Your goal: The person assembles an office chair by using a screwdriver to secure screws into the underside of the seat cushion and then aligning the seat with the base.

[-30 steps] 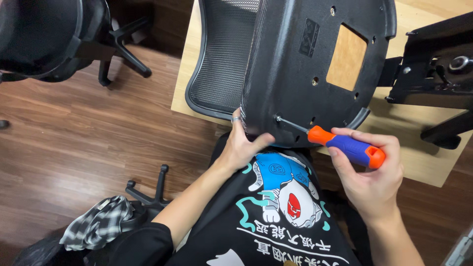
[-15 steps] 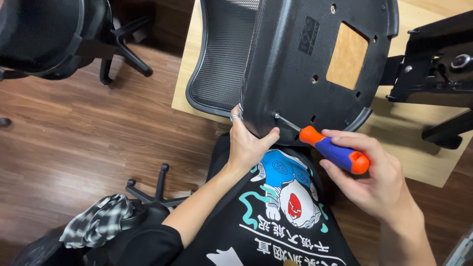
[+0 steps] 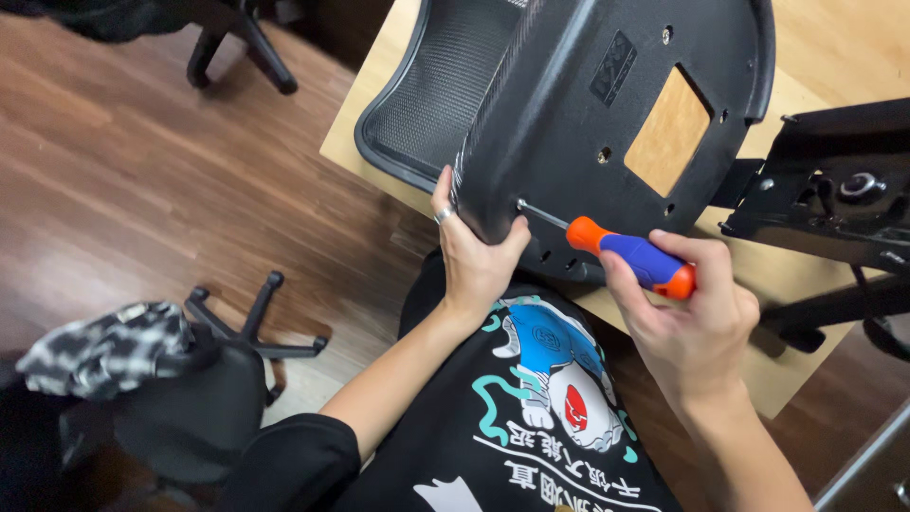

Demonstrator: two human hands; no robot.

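Head view: right hand (image 3: pixel 697 327) fingers clench screwdriver (image 3: pixel 626 254); left hand (image 3: pixel 477 256) fingers grip seat pan (image 3: pixel 588 123).

The bare left hand (image 3: pixel 474 258) reaches up from the lower left on an extended forearm, palm forward, fingers spread upward, thumb angled out to the right, a ring on one finger. The bare right hand (image 3: pixel 690 327) rises from the lower right with the wrist bent, its fingers and thumb curled closed in a grip.
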